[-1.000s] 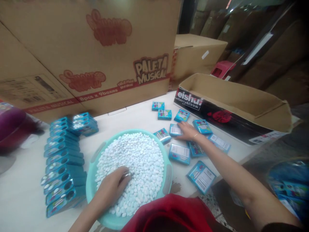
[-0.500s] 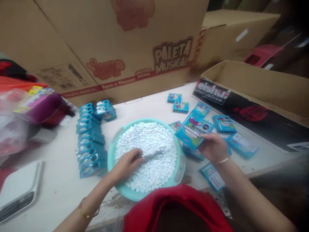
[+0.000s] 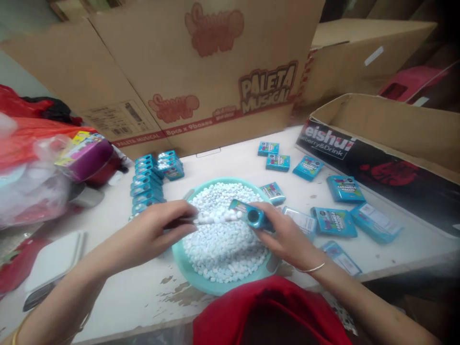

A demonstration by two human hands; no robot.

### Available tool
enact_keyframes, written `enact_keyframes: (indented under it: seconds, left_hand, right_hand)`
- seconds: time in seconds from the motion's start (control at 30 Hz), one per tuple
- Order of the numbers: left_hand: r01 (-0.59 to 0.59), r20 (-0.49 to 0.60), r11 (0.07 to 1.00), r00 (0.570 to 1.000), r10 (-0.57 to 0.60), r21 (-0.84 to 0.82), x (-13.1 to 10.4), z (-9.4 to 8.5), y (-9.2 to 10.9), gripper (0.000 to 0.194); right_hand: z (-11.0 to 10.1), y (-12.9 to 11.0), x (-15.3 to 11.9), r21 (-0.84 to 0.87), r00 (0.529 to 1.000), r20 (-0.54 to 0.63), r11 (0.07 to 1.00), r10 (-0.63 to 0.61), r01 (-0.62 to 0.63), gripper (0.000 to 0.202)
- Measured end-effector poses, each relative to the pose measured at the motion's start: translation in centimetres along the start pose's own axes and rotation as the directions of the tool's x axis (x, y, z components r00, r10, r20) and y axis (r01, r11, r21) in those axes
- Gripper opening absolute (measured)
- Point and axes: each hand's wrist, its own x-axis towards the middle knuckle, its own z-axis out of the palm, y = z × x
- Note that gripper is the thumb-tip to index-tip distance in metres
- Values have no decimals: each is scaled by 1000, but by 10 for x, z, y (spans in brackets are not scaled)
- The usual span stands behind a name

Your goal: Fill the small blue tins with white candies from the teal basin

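My left hand [image 3: 163, 227] is closed around the handle of a narrow scoop [image 3: 185, 220], whose far part carries a row of white candies. My right hand [image 3: 287, 237] grips a small blue candy box [image 3: 246, 211], tilted so its round-holed end faces up and toward me. The scoop's tip lies close to the box; whether they touch I cannot tell. Both hands are over a turquoise basin [image 3: 179, 266] of small white candies [image 3: 223, 256]. To the left, a row of blue boxes [image 3: 147, 184] stands with holes upward, partly hidden behind my left forearm.
Several blue boxes [image 3: 334, 223] lie scattered to the right. Behind them stands an open black-printed carton [image 3: 377, 167]. A large cardboard box [image 3: 208, 96] walls off the back. A white scale [image 3: 53, 261] and plastic bags [image 3: 32, 191] are at the left.
The scoop has come up out of the candies with a load on it. My right hand has brought a blue box from the right over the basin and turned it hole-end up.
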Motion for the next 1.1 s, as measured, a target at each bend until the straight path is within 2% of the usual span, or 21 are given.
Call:
enact_keyframes:
  seconds: [0.1, 0.2, 0.33, 0.47, 0.6, 0.67, 0.73, 0.83, 0.93, 1.0, 1.1]
  left_hand:
    - [1, 107, 996, 994, -10, 84, 9, -9, 11, 34]
    - [-12, 141, 990, 990, -8, 143, 18, -17, 17, 36]
    - [-40, 165, 984, 986, 11, 174, 28, -22, 21, 28]
    - [-43, 162, 956, 987, -5, 291, 31, -24, 34, 26]
    - [-18, 136, 900, 990, -46, 435, 23, -31, 55, 18]
    - [-19, 87, 885, 996, -24, 466, 19, -34, 52, 12]
    - [13, -3, 872, 1000, -13, 490, 19, -32, 32, 10]
    - [119, -86, 860, 992, -88, 497, 28, -7, -20, 12]
    - [117, 1, 907, 992, -129, 404, 41, 38, -64, 18]
    - [88, 33, 938, 994, -105, 335, 49, 71, -76, 20]
    - [50, 42, 975, 997, -61, 217, 59, 113, -69, 19]
  right_hand:
    - [10, -1, 3, -25, 999, 3, 999, -44, 44, 48]
    - [15, 0, 4, -58, 998, 4, 996, -61, 61, 51]
    - [17, -1, 4, -85, 998, 23, 995, -50, 52, 53]
    - [19, -3, 8, -85, 998, 29, 994, -61, 64, 53]
    - [22, -4, 11, -65, 996, 41, 995, -79, 82, 53]
    - [22, -2, 10, -56, 997, 33, 996, -69, 71, 51]
    - [19, 0, 8, -50, 999, 15, 998, -44, 45, 50]
    - [11, 4, 2, -43, 1000, -26, 999, 5, -6, 46]
    - [2, 8, -1, -33, 996, -72, 998, 53, -56, 42]
    - [-3, 9, -2, -18, 991, -95, 995, 93, -95, 41]
    - [-6, 10, -3, 14, 979, -131, 988, 156, -155, 41]
